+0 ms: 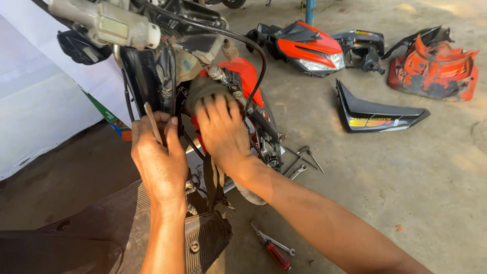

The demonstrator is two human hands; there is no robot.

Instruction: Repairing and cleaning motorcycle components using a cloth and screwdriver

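Bare concrete floor (406,167) beyond both hands, right (223,129), left (160,157).

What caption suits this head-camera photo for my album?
Both hands, left hand and right hand, work inside a stripped motorcycle's front end, tools scattered nearby.

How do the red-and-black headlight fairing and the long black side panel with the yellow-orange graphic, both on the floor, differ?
The red-and-black headlight fairing is bulky and rounded, while the long black side panel is thin, flat and pointed. The fairing is mostly red on top and carries a clear lamp lens; the panel is nearly all black with a yellow-orange graphic stripe. The fairing lies farther from the person's hands, the panel nearer. Both lie detached on the concrete floor.
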